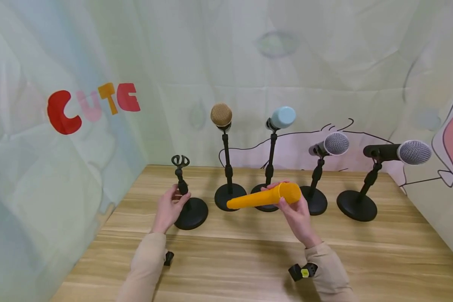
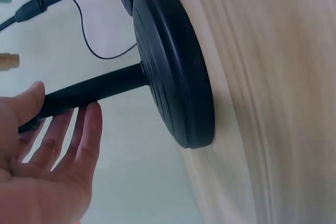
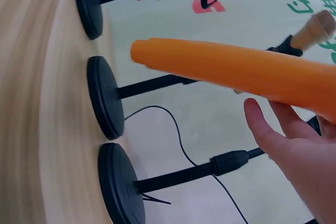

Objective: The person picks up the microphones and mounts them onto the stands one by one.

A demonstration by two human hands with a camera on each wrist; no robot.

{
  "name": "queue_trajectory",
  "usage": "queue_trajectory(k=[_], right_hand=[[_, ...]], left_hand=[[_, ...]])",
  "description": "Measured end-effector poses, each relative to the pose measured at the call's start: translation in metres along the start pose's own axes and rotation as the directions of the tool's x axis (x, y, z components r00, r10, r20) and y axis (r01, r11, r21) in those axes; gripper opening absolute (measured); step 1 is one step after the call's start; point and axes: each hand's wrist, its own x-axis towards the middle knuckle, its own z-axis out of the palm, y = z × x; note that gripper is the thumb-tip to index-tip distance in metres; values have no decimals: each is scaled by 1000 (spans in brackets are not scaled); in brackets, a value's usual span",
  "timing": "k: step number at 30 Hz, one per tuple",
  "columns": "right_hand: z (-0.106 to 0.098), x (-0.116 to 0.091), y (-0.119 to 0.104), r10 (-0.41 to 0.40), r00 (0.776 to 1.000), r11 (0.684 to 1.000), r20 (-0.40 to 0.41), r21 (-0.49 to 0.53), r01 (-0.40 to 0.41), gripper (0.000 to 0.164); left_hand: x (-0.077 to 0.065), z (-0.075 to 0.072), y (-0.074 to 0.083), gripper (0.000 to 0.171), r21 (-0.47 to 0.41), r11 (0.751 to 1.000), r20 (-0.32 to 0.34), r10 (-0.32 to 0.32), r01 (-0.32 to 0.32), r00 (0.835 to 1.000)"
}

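Observation:
My right hand (image 1: 296, 214) grips an orange microphone (image 1: 264, 197) by its head end, its handle pointing left above the table. In the right wrist view the orange handle (image 3: 226, 66) stretches across, over the thumb and fingers. At the far left, my left hand (image 1: 171, 207) holds the pole of a black microphone stand (image 1: 192, 214) whose clip (image 1: 180, 161) on top is bare. Seen from the left wrist, thumb and fingers wrap loosely about the pole (image 2: 100, 87), above the round base (image 2: 178, 72), which stands on the table.
Along the back, stands carry a tan microphone (image 1: 221, 115), a light blue one (image 1: 284, 117), a silver-headed one (image 1: 336, 144) and a black one with a silver head (image 1: 413, 152). A printed cloth (image 1: 196, 50) hangs behind the wooden table (image 1: 226, 260).

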Motion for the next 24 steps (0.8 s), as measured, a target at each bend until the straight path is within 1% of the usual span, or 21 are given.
queue_trajectory(k=[2, 4, 8, 13, 17, 20, 22, 24], right_hand=[[-2, 1, -3, -18, 1000, 999, -23, 34, 19, 30], [-4, 1, -6, -24, 999, 999, -45, 44, 26, 28], [-6, 1, -10, -31, 997, 999, -67, 39, 33, 26], [-5, 1, -10, -58, 994, 997, -97, 41, 63, 25], [-5, 2, -10, -102, 984, 992, -149, 62, 112, 25], [-6, 1, -10, -129, 975, 986, -183, 84, 147, 24], [-6, 1, -11, -145, 970, 981, -193, 100, 166, 24], [-7, 2, -11, -174, 965, 975, -194, 104, 197, 24]], left_hand=[[-3, 2, 2, 31, 7, 1000, 21, 24, -24, 999], [-7, 5, 5, 29, 6, 999, 44, 46, -46, 998], [-14, 12, 14, 26, 5, 995, 99, 96, -97, 990], [-22, 21, 26, 19, -9, 985, 160, 173, -174, 972], [-29, 31, 35, 16, -17, 974, 172, 225, -226, 959], [-33, 38, 39, 17, -39, 968, 186, 251, -248, 950], [-36, 42, 42, 18, -55, 962, 197, 272, -267, 942], [-37, 46, 45, 19, -68, 952, 209, 305, -298, 929]])
